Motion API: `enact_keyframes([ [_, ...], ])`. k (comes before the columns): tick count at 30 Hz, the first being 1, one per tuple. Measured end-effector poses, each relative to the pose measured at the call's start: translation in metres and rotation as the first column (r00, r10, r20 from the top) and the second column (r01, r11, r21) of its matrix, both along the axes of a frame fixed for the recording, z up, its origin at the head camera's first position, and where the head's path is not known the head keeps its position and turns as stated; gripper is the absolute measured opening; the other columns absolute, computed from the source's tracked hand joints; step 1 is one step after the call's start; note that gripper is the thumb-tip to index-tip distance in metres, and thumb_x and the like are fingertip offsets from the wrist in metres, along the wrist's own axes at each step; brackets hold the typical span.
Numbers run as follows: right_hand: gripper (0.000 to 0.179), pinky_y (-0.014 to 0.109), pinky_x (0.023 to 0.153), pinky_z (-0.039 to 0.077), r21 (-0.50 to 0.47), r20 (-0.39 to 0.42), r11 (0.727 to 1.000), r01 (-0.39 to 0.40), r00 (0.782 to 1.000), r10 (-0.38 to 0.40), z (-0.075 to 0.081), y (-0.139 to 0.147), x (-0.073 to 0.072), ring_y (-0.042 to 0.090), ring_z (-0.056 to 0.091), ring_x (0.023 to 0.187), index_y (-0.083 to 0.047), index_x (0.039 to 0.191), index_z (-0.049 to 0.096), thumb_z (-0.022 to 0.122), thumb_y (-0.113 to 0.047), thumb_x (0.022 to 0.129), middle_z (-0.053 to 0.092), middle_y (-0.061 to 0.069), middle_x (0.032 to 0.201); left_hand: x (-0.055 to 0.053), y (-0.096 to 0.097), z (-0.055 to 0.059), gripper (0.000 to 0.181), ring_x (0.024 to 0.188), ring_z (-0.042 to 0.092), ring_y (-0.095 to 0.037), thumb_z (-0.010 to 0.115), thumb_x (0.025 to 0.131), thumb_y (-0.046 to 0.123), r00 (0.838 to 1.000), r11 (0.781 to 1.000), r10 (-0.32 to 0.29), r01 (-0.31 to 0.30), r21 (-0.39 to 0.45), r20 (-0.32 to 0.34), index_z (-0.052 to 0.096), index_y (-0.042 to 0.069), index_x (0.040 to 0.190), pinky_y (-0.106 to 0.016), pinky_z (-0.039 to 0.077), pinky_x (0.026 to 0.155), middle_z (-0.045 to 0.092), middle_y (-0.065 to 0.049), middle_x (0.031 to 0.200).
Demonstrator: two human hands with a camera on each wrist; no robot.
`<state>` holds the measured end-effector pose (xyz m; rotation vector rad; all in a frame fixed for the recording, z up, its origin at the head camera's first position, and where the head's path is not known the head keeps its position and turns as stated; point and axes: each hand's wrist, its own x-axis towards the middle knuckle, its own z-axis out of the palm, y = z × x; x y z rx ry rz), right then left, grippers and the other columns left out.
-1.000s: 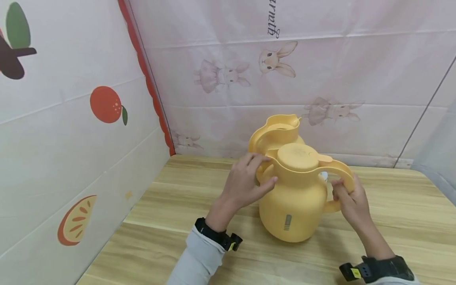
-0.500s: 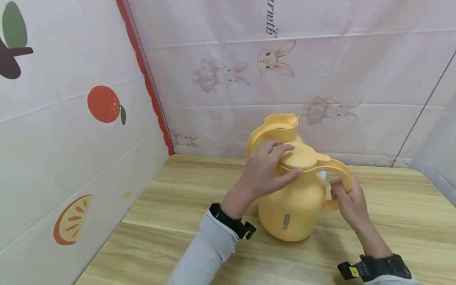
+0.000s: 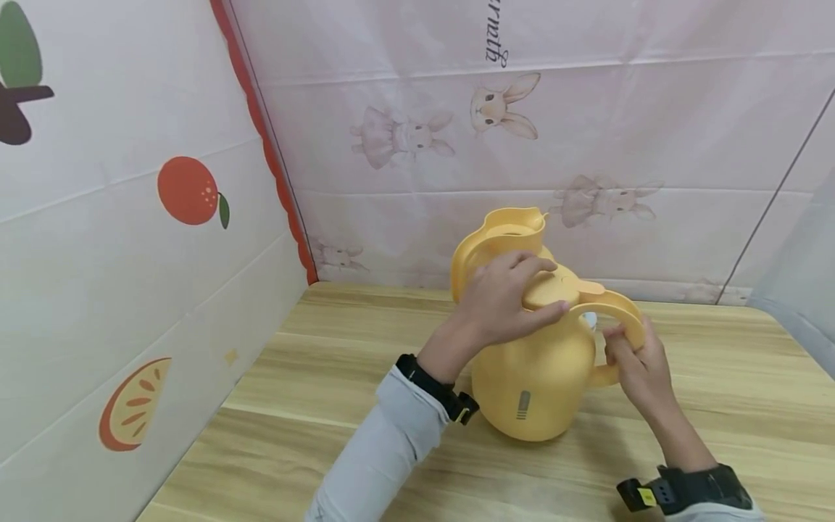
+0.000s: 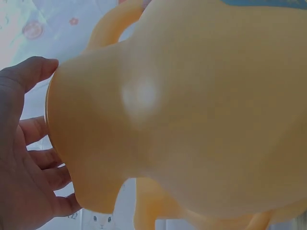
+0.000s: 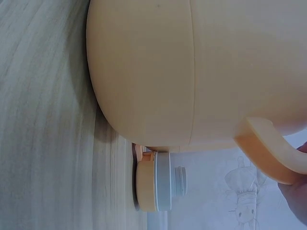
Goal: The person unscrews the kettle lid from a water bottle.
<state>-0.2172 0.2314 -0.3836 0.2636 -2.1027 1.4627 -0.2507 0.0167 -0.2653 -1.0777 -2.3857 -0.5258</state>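
A yellow vacuum jug (image 3: 535, 384) with its round lid (image 3: 551, 291) on stands upright on the wooden table. My right hand (image 3: 642, 366) grips the jug's handle (image 3: 609, 308) on the right side; in the right wrist view only part of that hand (image 5: 295, 194) shows at the handle's lower bend. My left hand (image 3: 502, 297) is spread over the lid, index finger on the far side and thumb on the near side. In the left wrist view, the left hand's fingertips (image 4: 62, 208) are right at the jug's top rim, with the palm off it.
Close behind stands a second yellow jug (image 3: 502, 221) with an uncovered mouth. A yellow stopper lid (image 5: 146, 184) with a pale threaded part rests on the table (image 3: 313, 435) behind the front jug. Printed curtains enclose the left and back sides.
My left hand has moved right from the jug's spout side onto the lid, its fingers now straddling it. My right hand has stayed on the handle, and the jug stands where it was.
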Motion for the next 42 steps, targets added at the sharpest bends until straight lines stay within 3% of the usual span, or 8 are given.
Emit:
enact_keyframes([
  [7, 0.006, 0.024, 0.051, 0.040, -0.001, -0.008, 1.000, 0.002, 1.000, -0.002, 0.000, 0.001, -0.001, 0.016, 0.045, 0.056, -0.002, 0.092, 0.039, 0.044, -0.003, 0.096, 0.045, 0.008, 0.064, -0.003, 0.015, 0.008, 0.047, 0.106, 0.046, -0.007, 0.055, 0.084, 0.056, 0.995, 0.992, 0.066, -0.058, -0.109, 0.072, 0.059, 0.025, 0.119, -0.033, 0.039, 0.082, 0.054, 0.008, 0.115],
  [13, 0.007, 0.024, 0.050, 0.040, 0.001, -0.001, 1.000, 0.012, 1.000, -0.012, -0.001, 0.000, -0.001, 0.016, 0.045, 0.056, -0.006, 0.093, 0.040, 0.043, -0.010, 0.098, 0.046, 0.008, 0.064, -0.005, 0.024, 0.006, 0.050, 0.096, 0.045, -0.008, 0.052, 0.081, 0.063, 0.987, 0.978, 0.148, -0.135, -0.162, 0.067, 0.060, 0.029, 0.117, -0.031, 0.033, 0.077, 0.050, 0.010, 0.106],
  [19, 0.006, 0.024, 0.050, 0.040, -0.013, 0.004, 1.000, 0.021, 1.000, -0.021, -0.001, -0.001, -0.001, 0.014, 0.045, 0.056, -0.005, 0.094, 0.040, 0.043, -0.009, 0.098, 0.046, 0.006, 0.064, -0.005, 0.031, 0.003, 0.057, 0.094, 0.040, -0.011, 0.046, 0.079, 0.071, 0.974, 0.963, 0.216, -0.201, -0.178, 0.068, 0.059, 0.032, 0.118, -0.030, 0.030, 0.074, 0.045, 0.008, 0.107],
  [29, 0.011, 0.024, 0.050, 0.040, -0.002, 0.011, 1.000, 0.030, 0.999, -0.030, 0.000, 0.001, 0.000, 0.015, 0.045, 0.056, -0.002, 0.094, 0.040, 0.044, -0.012, 0.098, 0.046, 0.007, 0.063, -0.004, 0.039, 0.006, 0.056, 0.087, 0.039, -0.011, 0.042, 0.078, 0.075, 0.960, 0.950, 0.274, -0.262, -0.169, 0.057, 0.059, 0.033, 0.110, -0.028, 0.030, 0.068, 0.045, 0.008, 0.104],
  [35, 0.007, 0.024, 0.050, 0.039, -0.009, 0.018, 0.999, 0.033, 0.999, -0.033, 0.002, 0.001, 0.001, 0.016, 0.045, 0.056, -0.004, 0.092, 0.040, 0.044, -0.007, 0.096, 0.045, 0.010, 0.063, -0.003, 0.045, 0.004, 0.050, 0.085, 0.041, -0.010, 0.045, 0.077, 0.074, 0.947, 0.942, 0.320, -0.315, -0.113, 0.020, 0.061, 0.034, 0.104, -0.027, 0.029, 0.065, 0.048, 0.010, 0.100],
  [42, 0.012, 0.024, 0.050, 0.040, -0.008, 0.031, 0.998, 0.055, 0.998, -0.055, 0.004, 0.002, 0.001, 0.016, 0.045, 0.056, -0.003, 0.092, 0.041, 0.046, -0.012, 0.097, 0.046, 0.010, 0.063, 0.001, 0.049, 0.005, 0.048, 0.085, 0.041, -0.011, 0.047, 0.077, 0.072, 0.936, 0.934, 0.350, -0.344, -0.099, 0.044, 0.062, 0.034, 0.103, -0.030, 0.030, 0.068, 0.048, 0.010, 0.101],
])
